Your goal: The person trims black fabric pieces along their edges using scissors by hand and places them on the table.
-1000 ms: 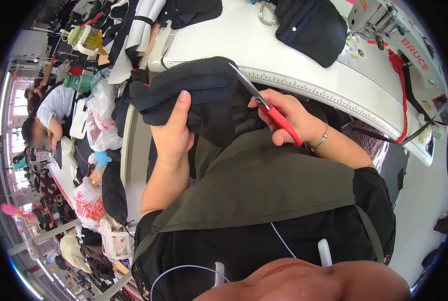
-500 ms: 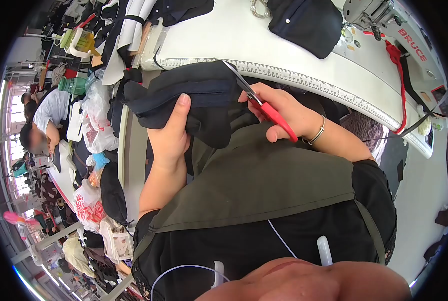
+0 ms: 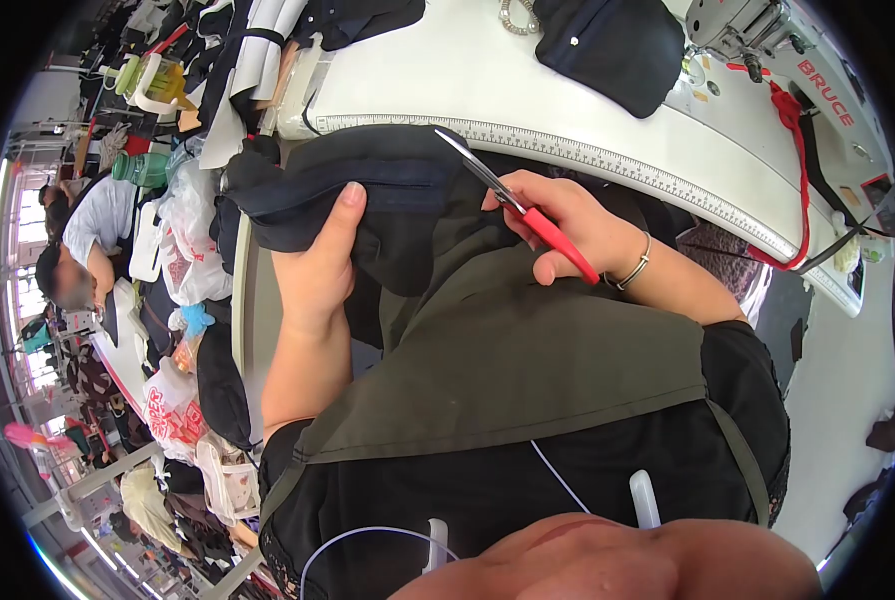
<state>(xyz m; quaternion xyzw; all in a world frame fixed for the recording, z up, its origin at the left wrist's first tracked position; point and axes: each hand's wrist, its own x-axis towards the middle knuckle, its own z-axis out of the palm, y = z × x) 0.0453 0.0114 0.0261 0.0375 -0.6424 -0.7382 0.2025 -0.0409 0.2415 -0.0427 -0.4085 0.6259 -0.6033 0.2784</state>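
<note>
My left hand [image 3: 312, 270] is closed on a piece of black fabric [image 3: 397, 145], its thumb lying on top beside a dark navy strip sewn into the cloth. Red-handled scissors [image 3: 557, 243] are in my right hand [image 3: 567, 220], with the fingers wrapped around the handles. Their metal blades point up and left, and the tips lie at the fabric's upper right edge. Whether the blades are cutting into the cloth I cannot tell. Below the fabric, an olive apron [image 3: 527, 350] covers my lap.
A white sewing table [image 3: 437, 80] with a ruler strip [image 3: 567, 155] along its edge lies ahead. On it are another black fabric piece [image 3: 612, 50] and a sewing machine [image 3: 807, 75]. Plastic bags [image 3: 189, 235] hang at the left, where another person [image 3: 102, 225] sits farther off.
My left hand and the black fabric have shifted a little to the left. The scissors stay in my right hand, nearly in place, with their blades looking slightly less spread.
</note>
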